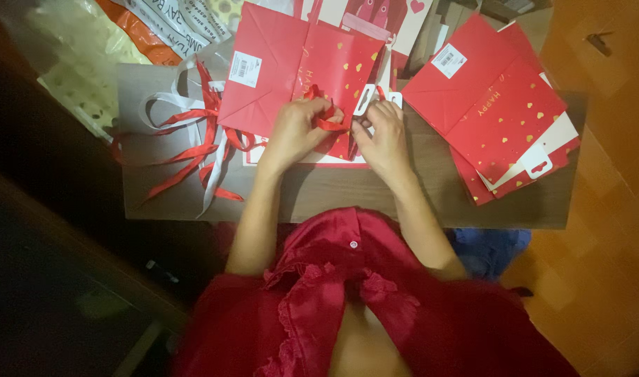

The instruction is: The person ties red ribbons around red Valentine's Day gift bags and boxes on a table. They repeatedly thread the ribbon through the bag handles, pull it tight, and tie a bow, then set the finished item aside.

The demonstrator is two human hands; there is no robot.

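Both hands, left hand point(296, 131) and right hand point(382, 136), are pinching a red ribbon point(328, 123) between closed fingers over a flat red gift bag point(302, 66) on the desk point(347, 195).

The folded paper bag point(302, 66) is red with scattered gold hearts (so is the stack of bags point(501, 112) at right); loose ribbons point(194, 132) at left are red and white.

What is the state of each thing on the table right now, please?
Left hand: pinching the red ribbon.
Right hand: gripping the ribbon's other end.
Red gift bag: flat, folded, under the hands.
Stack of red bags: flat, fanned out.
Loose ribbons: tangled, red and white.
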